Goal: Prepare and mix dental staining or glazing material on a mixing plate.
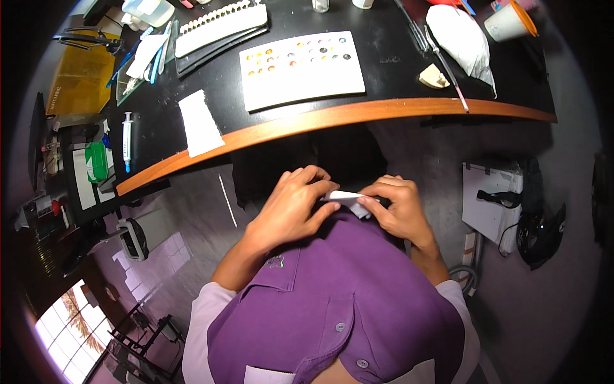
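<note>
In front of my purple shirt, just short of the table's edge, both hands grip a small folded white paper or tissue (348, 196). My left hand (293, 203) pinches its left end between thumb and fingers. On the other end, my right hand (398, 203) is closed the same way. Part of the white piece is hidden behind the fingers, so I cannot tell whether anything is inside it.
The black table has a wooden edge (345, 115). On it lie a white palette (307, 86) with coloured dots, a paper strip (201, 121), a syringe (127, 141), a shade guide (220, 32), a dental model (434, 77), a brush (451, 73), a white bag (457, 38) and a cup (505, 24).
</note>
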{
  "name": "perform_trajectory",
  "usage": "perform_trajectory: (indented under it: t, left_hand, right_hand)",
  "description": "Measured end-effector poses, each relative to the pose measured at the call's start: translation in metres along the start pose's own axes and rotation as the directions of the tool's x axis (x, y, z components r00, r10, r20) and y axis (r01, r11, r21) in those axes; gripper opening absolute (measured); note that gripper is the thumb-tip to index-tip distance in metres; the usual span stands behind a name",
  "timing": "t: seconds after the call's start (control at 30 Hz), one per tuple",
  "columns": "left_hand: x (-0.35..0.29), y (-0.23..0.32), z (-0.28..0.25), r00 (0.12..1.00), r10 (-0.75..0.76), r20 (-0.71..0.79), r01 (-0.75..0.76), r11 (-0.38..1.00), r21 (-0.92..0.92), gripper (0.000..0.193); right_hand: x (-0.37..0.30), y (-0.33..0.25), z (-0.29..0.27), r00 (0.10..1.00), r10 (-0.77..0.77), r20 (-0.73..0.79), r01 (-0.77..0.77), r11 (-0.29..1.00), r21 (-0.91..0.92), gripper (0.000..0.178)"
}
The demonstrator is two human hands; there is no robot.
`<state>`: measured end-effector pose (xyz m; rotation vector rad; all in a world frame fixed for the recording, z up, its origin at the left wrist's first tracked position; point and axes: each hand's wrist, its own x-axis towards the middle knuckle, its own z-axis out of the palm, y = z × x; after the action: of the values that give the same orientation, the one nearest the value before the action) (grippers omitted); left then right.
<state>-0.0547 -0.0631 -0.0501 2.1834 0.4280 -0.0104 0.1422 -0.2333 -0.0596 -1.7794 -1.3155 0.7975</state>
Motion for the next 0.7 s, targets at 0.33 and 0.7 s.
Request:
perform_trajectory:
  t: [0.33, 0.7]
  left_hand:
    - [0.067, 0.025, -0.145, 0.882, 0.372, -0.289, -0.209, 0.859, 0.468, 0.071]
    - [0.111, 0.004, -0.147, 0.949, 0.254, -0.189, -0.162, 0.902, 0.401, 0.095]
  right_hand:
    - [0.063, -0.037, -0.061, 0.79, 0.104, -0.604, 0.187, 0.897, 0.4, 0.009]
    - [0.1, -0.031, -0.048, 0.673, 0.12, -0.73, 0.005, 0.986, 0.167, 0.014]
